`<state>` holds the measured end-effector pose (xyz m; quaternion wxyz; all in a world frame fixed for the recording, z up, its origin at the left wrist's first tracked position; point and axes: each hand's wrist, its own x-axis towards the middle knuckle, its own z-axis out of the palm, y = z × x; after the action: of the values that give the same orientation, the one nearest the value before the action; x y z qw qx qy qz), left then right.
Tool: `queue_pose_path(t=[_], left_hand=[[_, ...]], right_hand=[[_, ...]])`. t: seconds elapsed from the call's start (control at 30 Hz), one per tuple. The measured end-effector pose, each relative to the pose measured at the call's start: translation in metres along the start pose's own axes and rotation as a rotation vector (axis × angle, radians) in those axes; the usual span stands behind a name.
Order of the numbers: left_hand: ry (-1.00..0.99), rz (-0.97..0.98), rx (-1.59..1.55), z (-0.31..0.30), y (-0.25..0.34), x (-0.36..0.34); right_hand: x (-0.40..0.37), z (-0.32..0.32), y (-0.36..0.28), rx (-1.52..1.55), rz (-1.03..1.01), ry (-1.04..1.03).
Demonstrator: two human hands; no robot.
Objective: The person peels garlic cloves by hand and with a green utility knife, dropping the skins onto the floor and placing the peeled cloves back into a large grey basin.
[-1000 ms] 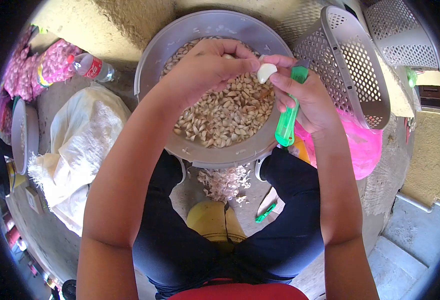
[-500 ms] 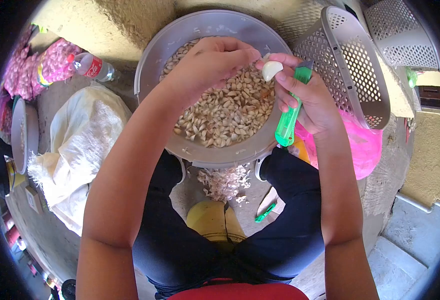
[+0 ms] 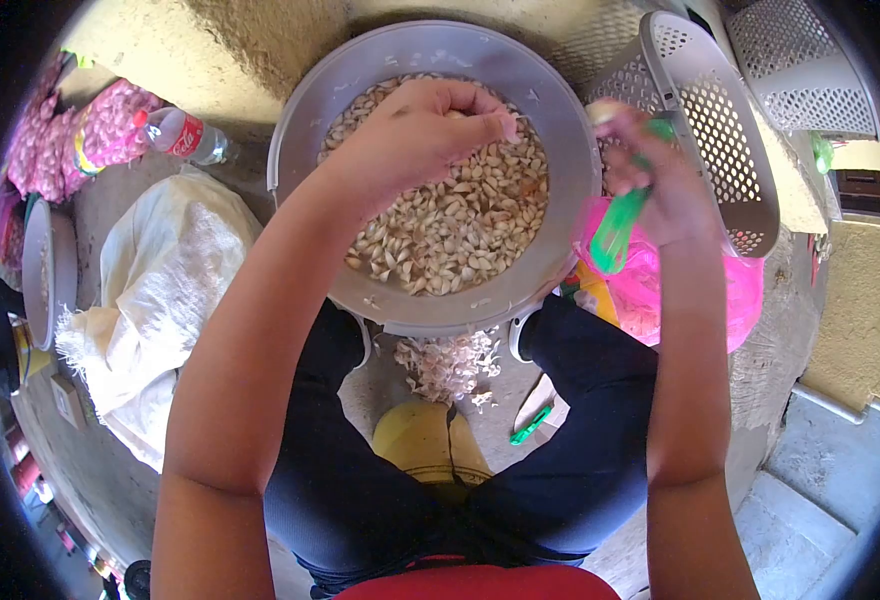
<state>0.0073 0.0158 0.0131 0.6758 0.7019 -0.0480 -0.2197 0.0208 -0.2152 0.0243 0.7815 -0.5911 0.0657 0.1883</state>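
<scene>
Right hand (image 3: 655, 180), motion-blurred, grasps green translucent plastic-handled cutter (image 3: 617, 235) and pale, smooth garlic clove (image 3: 608, 112) before grey perforated plastic basket (image 3: 732, 140). Left hand (image 3: 425, 135) pinched closed above round grey plastic basin (image 3: 568, 125); held item unclear. Basin contains water and papery, tapered unpeeled cloves (image 3: 460, 235).

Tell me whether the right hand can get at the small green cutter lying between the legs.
Probably, though not freely: the right hand holds a green plastic cutter it might need to put down. The gap between the dark trouser legs seems to leave the small green cutter open from above.
</scene>
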Motion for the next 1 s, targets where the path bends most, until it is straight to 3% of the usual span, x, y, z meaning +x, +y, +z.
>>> queue_pose_path(t=[0.1, 0.2, 0.3, 0.37, 0.43, 0.53, 0.67, 0.87, 1.0], left_hand=[[0.011, 0.004, 0.018, 0.000, 0.001, -0.001], [-0.006, -0.003, -0.013, 0.000, -0.001, -0.001], [-0.022, -0.033, -0.064, 0.002, 0.001, 0.001], [-0.021, -0.046, -0.087, 0.003, 0.001, 0.000], [0.007, -0.011, -0.094, 0.005, -0.002, 0.002], [0.008, 0.086, -0.029, 0.004, -0.004, 0.002], [0.083, 0.356, 0.197, 0.001, -0.018, 0.008], [0.130, 0.365, 0.512, 0.000, -0.010, -0.001], [0.129, 0.237, 0.349, 0.002, -0.010, 0.000]], right_hand=[[0.007, -0.043, -0.026, 0.364, -0.226, 0.186], [0.009, -0.085, -0.031, 0.647, -0.152, 0.280], [0.014, -0.069, -0.018, 0.434, 0.048, 0.242], [0.003, -0.015, -0.010, 0.023, -0.017, 0.099], [-0.006, 0.017, -0.006, -0.187, 0.184, -0.116], [-0.010, 0.045, 0.005, -0.138, 0.340, -0.202], [-0.003, 0.049, 0.020, -0.080, 0.257, -0.144], [0.001, 0.046, 0.029, -0.107, 0.255, -0.088], [0.000, 0.044, 0.029, -0.128, 0.149, -0.066]])
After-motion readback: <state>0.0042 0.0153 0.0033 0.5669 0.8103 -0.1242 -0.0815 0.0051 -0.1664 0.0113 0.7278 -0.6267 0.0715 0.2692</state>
